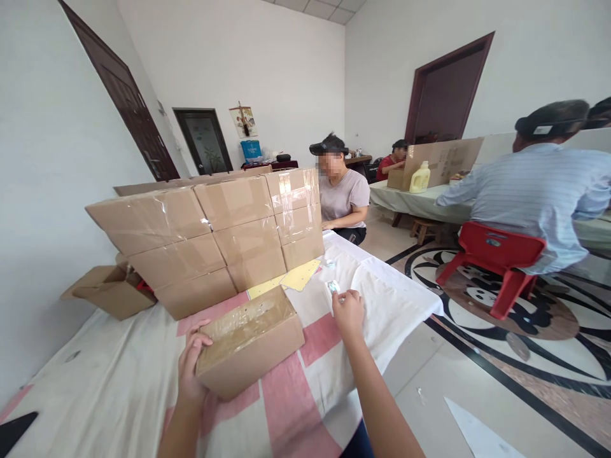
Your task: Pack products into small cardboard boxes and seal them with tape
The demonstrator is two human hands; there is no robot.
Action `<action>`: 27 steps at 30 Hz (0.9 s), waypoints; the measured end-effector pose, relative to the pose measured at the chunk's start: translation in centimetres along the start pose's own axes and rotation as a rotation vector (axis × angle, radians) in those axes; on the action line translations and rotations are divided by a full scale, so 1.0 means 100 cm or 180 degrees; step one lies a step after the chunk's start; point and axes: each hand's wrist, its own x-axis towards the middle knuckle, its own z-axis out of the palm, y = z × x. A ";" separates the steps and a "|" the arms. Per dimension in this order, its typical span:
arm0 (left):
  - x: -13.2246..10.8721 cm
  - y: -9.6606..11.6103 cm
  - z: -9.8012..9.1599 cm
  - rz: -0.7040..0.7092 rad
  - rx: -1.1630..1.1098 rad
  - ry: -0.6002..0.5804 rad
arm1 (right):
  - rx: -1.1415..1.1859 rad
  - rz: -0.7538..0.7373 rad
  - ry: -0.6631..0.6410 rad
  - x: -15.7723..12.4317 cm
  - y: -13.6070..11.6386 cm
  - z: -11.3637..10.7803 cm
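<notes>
My left hand [191, 362] is wrapped round the left end of a long cardboard box [252, 356], its fingers over the top edge. The box lies on the cloth-covered table, and clear tape shines on its upper side. To the right of the box, my right hand [349, 310] is closed low over the cloth, fingers pinched at a small, shiny whitish item [333, 289]. Its kind is too small to make out, and the fingers partly cover it. Yellow sheets [300, 276] lie just beyond the box.
A stacked wall of taped cardboard boxes [248, 235] stands behind the box. At the left is an open carton [112, 289]. A person [346, 191] sits across the table. On the right, another person sits on a red chair [499, 248] at a second table with a yellow jug [420, 178].
</notes>
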 end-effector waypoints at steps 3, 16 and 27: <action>0.000 0.001 0.000 -0.0018 0.0019 -0.0028 | -0.0109 -0.0057 0.0013 -0.001 -0.001 0.000; 0.000 0.001 0.003 -0.0052 -0.0064 0.0039 | 0.0004 -0.0143 0.0089 0.003 0.008 0.015; -0.005 0.009 0.006 -0.0176 -0.0093 0.0117 | 0.0850 -0.0267 0.0082 0.005 0.009 0.022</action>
